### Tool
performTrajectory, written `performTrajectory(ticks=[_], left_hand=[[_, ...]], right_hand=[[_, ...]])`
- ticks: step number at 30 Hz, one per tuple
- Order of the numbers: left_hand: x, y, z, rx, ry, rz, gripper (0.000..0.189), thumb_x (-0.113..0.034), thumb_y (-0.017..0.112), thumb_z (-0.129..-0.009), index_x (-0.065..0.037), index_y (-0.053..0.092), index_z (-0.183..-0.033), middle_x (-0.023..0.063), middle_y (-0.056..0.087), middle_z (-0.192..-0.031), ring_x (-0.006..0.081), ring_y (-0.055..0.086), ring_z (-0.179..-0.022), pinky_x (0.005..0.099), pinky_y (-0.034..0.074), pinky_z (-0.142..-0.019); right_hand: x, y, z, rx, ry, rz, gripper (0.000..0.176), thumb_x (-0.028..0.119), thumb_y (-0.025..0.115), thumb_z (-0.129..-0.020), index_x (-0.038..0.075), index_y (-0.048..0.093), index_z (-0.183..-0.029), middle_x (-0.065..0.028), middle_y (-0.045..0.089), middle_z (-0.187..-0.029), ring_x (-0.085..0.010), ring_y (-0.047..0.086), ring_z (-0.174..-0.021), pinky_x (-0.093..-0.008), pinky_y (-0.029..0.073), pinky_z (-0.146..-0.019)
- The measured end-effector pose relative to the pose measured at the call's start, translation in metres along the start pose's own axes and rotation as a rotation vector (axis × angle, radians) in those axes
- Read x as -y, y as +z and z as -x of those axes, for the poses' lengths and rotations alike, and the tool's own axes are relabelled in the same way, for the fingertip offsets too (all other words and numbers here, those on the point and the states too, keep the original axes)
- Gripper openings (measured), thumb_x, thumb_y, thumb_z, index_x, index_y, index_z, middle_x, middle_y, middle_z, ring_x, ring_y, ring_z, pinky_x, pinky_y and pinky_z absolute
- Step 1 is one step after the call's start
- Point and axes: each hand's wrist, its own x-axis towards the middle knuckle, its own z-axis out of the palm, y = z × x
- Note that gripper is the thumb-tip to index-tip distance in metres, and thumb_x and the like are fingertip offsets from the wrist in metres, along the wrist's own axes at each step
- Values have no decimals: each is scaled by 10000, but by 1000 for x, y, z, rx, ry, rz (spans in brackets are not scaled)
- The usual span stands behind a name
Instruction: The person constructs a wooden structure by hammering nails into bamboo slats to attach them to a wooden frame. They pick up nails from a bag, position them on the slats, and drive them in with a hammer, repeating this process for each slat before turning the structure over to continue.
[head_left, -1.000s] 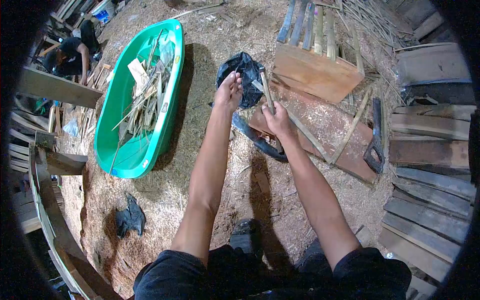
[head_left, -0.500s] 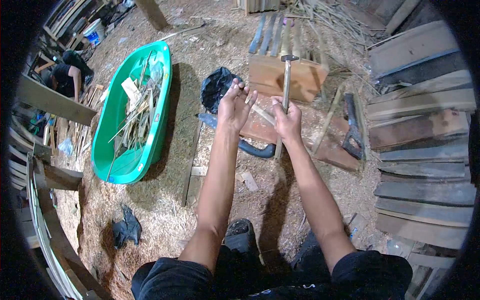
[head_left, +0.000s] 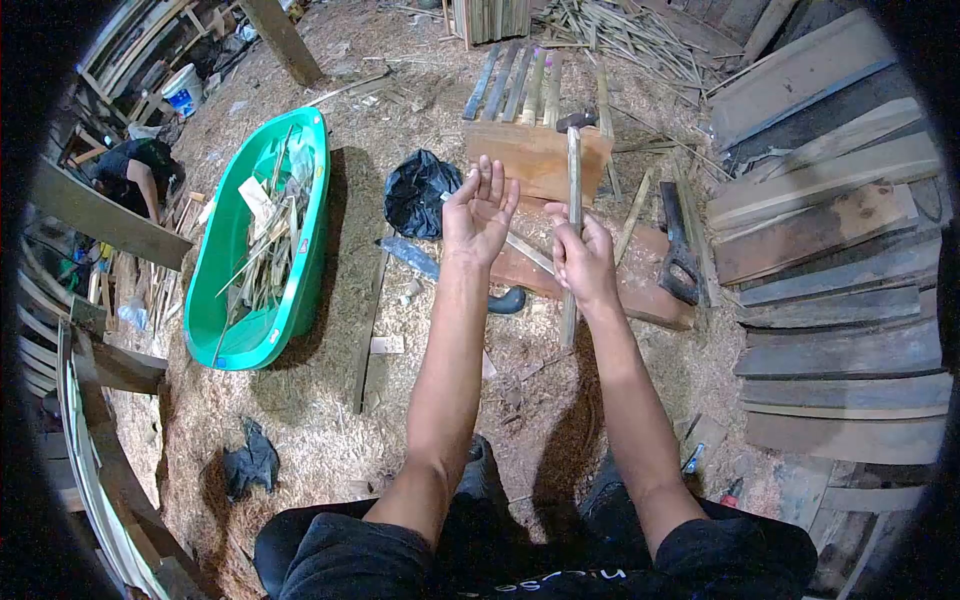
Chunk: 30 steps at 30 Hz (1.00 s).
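My right hand is closed round the wooden handle of a hammer, which stands upright with its dark metal head at the top. Beside it, my left hand is raised with the palm showing and fingers apart, holding nothing. Beyond the hammer is a wooden block with several narrow slats at its far side. A reddish plank lies on the ground under my hands. What looks like a machete, its bluish blade to the left, is partly hidden behind my left forearm.
A green tub holding wood scraps stands at left, near a black plastic bag. A handsaw rests right of the plank. Boards line the right side. Another person bends down at far left. Wood shavings cover the floor.
The view has shifted, so the block, plank and saw appear farther left. My left palm has turned more toward me with its fingers straighter. The hammer stays in my right hand.
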Motion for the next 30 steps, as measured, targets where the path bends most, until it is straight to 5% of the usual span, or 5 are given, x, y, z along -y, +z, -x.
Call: performTrajectory(ticks=[6, 10, 14, 17, 30], left_hand=[[15, 7, 6, -58, 76, -140, 130, -116, 564, -963, -67, 638, -1058, 29, 684, -1040, 197, 639, -1010, 406, 449, -984], [22, -81, -32, -34, 925, -1446, 53, -67, 615, -908, -21, 634, -927, 103, 674, -906, 275, 644, -802, 372, 493, -724], [25, -147, -37, 95, 1122, -1850, 70, -44, 611, -851, -2, 612, -907, 202, 629, -827, 417, 579, -795, 490, 452, -743], [28, -186, -35, 1, 858, -1969, 65, -46, 609, -840, -17, 601, -898, 212, 615, -882, 433, 567, -857, 510, 442, -762], [30, -202, -36, 18, 956, -1951, 140, -53, 646, -806, -21, 621, -940, 206, 591, -917, 419, 554, -915, 491, 440, -795]], right_hand=[[2, -1, 13, -31, 1, 211, 345, 311, 544, -1010, 51, 584, -1233, 5, 516, -641, -69, 476, -499, -242, 391, -444], [-41, -13, 16, -14, 83, 547, 389, 329, 540, -997, 3, 564, -1207, -77, 602, -748, -166, 596, -635, -346, 478, -578], [-88, -3, 37, -9, -78, 524, 417, 270, 530, -994, -52, 518, -1259, -221, 644, -978, -319, 655, -890, -406, 507, -783], [-128, -8, 49, -21, 20, 580, 459, 267, 514, -1003, -26, 482, -1354, -240, 607, -1063, -357, 611, -982, -424, 474, -846], [-160, -18, 50, 32, -119, 684, 285, 257, 491, -1014, 2, 563, -1119, -251, 616, -809, -452, 616, -750, -498, 462, -635]])
